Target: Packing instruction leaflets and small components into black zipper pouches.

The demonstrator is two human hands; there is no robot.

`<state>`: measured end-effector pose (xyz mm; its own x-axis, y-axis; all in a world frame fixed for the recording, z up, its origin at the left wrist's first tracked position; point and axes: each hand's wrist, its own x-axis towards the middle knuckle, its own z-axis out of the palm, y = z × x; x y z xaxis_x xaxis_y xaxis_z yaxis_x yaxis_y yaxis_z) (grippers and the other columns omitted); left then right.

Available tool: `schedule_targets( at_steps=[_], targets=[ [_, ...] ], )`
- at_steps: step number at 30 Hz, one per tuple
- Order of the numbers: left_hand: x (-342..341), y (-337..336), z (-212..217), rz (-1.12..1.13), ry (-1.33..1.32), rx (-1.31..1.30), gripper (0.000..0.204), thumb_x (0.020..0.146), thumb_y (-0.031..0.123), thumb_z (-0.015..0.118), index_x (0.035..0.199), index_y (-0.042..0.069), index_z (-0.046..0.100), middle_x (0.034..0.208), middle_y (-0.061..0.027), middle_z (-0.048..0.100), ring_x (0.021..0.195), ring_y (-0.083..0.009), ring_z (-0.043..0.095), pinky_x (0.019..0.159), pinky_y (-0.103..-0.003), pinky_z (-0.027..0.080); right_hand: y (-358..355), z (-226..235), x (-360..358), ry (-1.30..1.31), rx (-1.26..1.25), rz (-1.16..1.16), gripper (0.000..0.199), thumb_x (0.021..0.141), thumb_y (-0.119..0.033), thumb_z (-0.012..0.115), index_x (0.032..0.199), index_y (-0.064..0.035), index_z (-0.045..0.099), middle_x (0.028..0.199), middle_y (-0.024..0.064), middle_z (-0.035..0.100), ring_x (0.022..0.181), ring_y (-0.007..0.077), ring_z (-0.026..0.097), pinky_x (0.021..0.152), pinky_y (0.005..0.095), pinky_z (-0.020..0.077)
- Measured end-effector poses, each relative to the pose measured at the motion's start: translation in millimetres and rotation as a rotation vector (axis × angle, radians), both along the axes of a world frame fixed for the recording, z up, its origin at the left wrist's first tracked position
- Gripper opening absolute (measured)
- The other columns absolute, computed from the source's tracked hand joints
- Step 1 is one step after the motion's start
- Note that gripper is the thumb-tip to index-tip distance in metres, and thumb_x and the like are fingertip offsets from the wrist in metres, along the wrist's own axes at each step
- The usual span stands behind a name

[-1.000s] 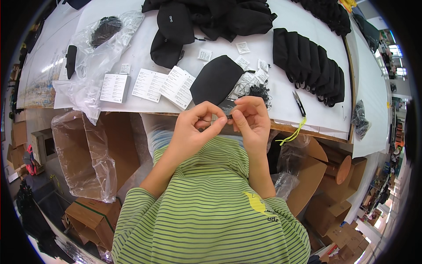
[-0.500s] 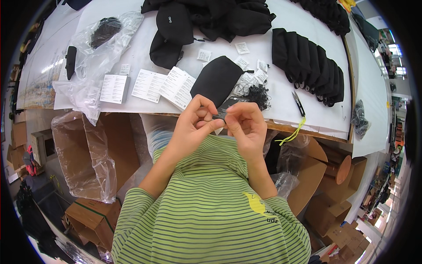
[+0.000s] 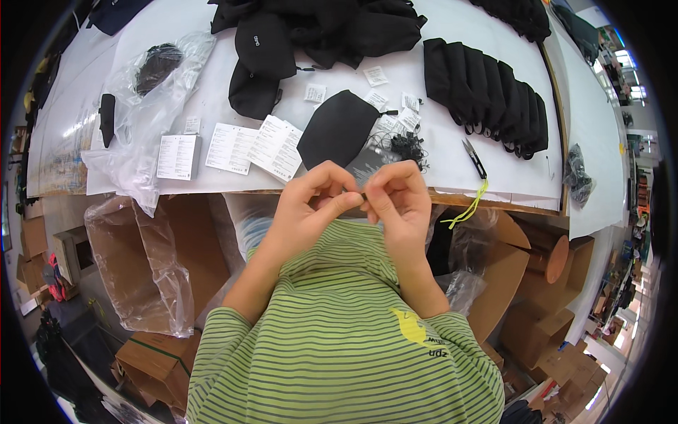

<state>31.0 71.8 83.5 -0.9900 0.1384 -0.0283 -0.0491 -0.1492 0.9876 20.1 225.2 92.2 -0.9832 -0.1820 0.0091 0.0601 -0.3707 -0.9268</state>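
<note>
At the table's near edge, my left hand [image 3: 314, 205] and my right hand [image 3: 397, 201] meet fingertip to fingertip, both pinched. Between them is a small black piece [image 3: 364, 197], mostly covered by the fingers, so its kind cannot be made out. Just beyond my hands lies a flat black fabric pouch [image 3: 339, 131] with a zip pull at its right corner. Next to it are a tangle of black tag strings [image 3: 407, 146], some dark grey cards [image 3: 367, 162] and several small white labels [image 3: 409, 119].
Stacks of white printed cards [image 3: 178, 157] and a clear plastic bag [image 3: 141, 120] lie to the left. Black pouches [image 3: 318, 32] heap at the back; a row of them [image 3: 487, 95] stands right. Thread snips [image 3: 474, 159] with yellow cord lie near the front edge. Cardboard boxes [image 3: 152, 360] sit below.
The view has shifted slightly, so the table's things appear lower and further left. My hands stay together in a pinch, with the dark piece between them now showing less.
</note>
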Motion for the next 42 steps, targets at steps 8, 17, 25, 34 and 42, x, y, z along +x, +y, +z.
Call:
schedule_targets(
  at_steps=[8,17,25,34,42],
  targets=[
    [-80,-11,2,-0.101,0.416,-0.671,0.021,0.080,-0.005,0.053,0.095,0.005,0.064,0.111,-0.0052,0.064,0.107,-0.0254,0.050,0.094,-0.034,0.038,30,1,-8,-0.003,-0.087,-0.086,0.012,0.088,-0.002,0.060,0.094,-0.0057,0.050,0.078,0.0033,0.058,0.062,0.0072,0.057,0.050,0.0168,0.0396],
    [-112,7,-22,-0.641,0.557,-0.856,0.040,0.070,-0.010,0.055,0.103,0.012,0.061,0.110,-0.0033,0.059,0.111,-0.0275,0.046,0.101,-0.038,0.031,61,2,-12,0.054,-0.187,-0.203,0.011,0.089,0.001,0.057,0.088,-0.0059,0.049,0.077,0.0047,0.055,0.062,0.0096,0.053,0.049,0.0179,0.0384],
    [-118,-25,-33,-0.101,0.728,-1.086,0.028,0.072,0.008,0.071,0.097,0.008,0.058,0.100,-0.0045,0.057,0.104,-0.0259,0.048,0.094,-0.038,0.034,79,-1,-22,0.119,-0.121,-0.311,0.005,0.091,-0.002,0.054,0.090,-0.0057,0.051,0.076,0.0037,0.053,0.064,0.0092,0.051,0.050,0.0176,0.0371],
    [-124,-28,-46,-0.182,0.738,-0.986,0.018,0.074,0.012,0.070,0.088,0.006,0.062,0.083,-0.0053,0.056,0.088,-0.0239,0.051,0.082,-0.034,0.039,81,-8,-21,0.095,-0.077,-0.314,0.006,0.091,-0.002,0.056,0.092,-0.0049,0.051,0.078,0.0038,0.055,0.064,0.0085,0.052,0.051,0.0175,0.0380],
    [-138,-25,-45,-0.134,0.586,-0.800,0.013,0.074,0.009,0.068,0.083,0.005,0.060,0.082,-0.0071,0.059,0.080,-0.0289,0.056,0.072,-0.036,0.043,84,-11,-19,0.086,0.041,-0.332,0.005,0.091,-0.002,0.053,0.092,-0.0056,0.050,0.077,0.0026,0.052,0.062,0.0061,0.047,0.052,0.0165,0.0369]
  ],
)
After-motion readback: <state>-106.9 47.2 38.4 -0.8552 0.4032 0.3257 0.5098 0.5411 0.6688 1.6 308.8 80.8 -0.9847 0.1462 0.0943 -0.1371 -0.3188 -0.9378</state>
